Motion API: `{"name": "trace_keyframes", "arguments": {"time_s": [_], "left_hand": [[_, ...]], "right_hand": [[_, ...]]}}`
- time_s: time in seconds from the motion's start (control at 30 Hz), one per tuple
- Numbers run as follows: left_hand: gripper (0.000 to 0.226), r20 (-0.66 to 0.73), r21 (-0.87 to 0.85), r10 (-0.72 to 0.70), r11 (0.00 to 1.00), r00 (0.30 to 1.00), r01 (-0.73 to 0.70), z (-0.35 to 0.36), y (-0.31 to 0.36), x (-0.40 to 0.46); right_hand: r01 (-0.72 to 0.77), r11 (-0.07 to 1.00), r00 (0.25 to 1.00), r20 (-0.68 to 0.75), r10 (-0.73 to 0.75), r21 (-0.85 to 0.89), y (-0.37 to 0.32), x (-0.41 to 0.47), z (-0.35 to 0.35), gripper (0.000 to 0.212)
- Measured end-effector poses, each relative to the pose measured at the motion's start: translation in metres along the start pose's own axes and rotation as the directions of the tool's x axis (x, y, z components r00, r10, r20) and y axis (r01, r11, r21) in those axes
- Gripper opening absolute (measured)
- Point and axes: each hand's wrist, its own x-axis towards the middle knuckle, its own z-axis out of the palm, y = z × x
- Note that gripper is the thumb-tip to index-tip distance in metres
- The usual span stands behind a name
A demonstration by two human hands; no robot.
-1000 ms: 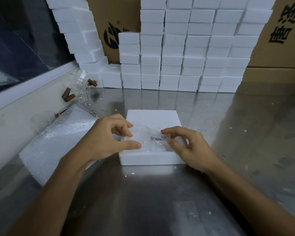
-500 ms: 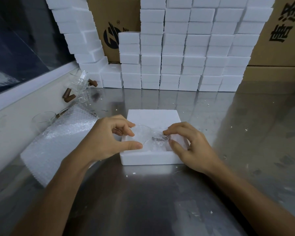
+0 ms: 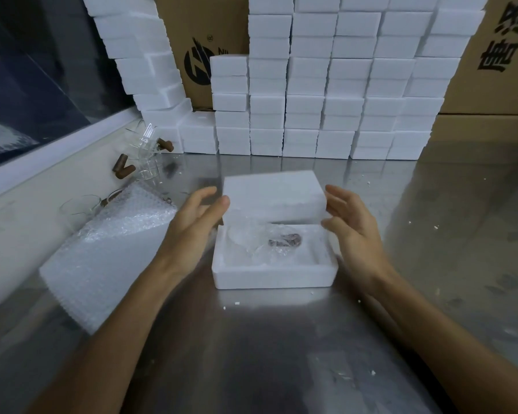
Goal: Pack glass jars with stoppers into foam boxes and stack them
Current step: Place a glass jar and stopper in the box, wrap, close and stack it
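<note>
step: lid going on | left hand [image 3: 192, 225] and right hand [image 3: 353, 231] hold the foam lid [image 3: 274, 194] by its two ends | wrapped jar [image 3: 263, 242] lies in the foam box [image 3: 274, 274], mid bench [image 3: 251, 354] | foam is light and crumbly, glass can break: hold gently

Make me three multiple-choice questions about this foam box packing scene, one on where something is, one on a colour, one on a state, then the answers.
1. Where is the bubble wrap stack?
A. beside the left hand
B. on the cardboard cartons
C. inside the foam box

2. What colour are the loose stoppers?
A. white
B. brown
C. blue

3. How is the foam box?
A. closed and stacked
B. open, wrapped jar inside
C. open, nothing inside

Answers: 1 A, it lies on the steel table left of that hand. 2 B, they are brown beside the clear jars. 3 B, both hands, the right hand included, hold the foam lid raised above it.
</note>
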Motion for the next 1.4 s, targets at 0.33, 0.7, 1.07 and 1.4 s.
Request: {"name": "trace_keyframes", "arguments": {"time_s": [0.33,0.7,1.07,1.4], "left_hand": [[0.024,-0.241,-0.241,0.257,0.918,0.936,-0.314,-0.002,0.027,-0.010],[0.027,-0.173,-0.085,0.397,0.906,0.901,-0.415,0.006,0.013,-0.012],[0.012,-0.110,0.089,0.304,0.951,0.946,-0.295,0.013,0.003,-0.008],[0.012,-0.003,-0.050,0.192,0.980,0.981,-0.192,0.000,-0.005,0.002]], "right_hand": [[0.222,0.964,0.962,-0.195,-0.193,0.143,-0.025,-0.010,0.003,0.018],[0.154,0.985,0.972,-0.190,-0.138,0.074,-0.013,-0.018,0.010,0.012],[-0.005,0.998,0.981,-0.193,-0.008,-0.069,0.002,-0.011,0.005,0.007],[-0.048,0.985,0.996,0.064,0.059,-0.163,-0.005,-0.023,0.011,0.036]]}}
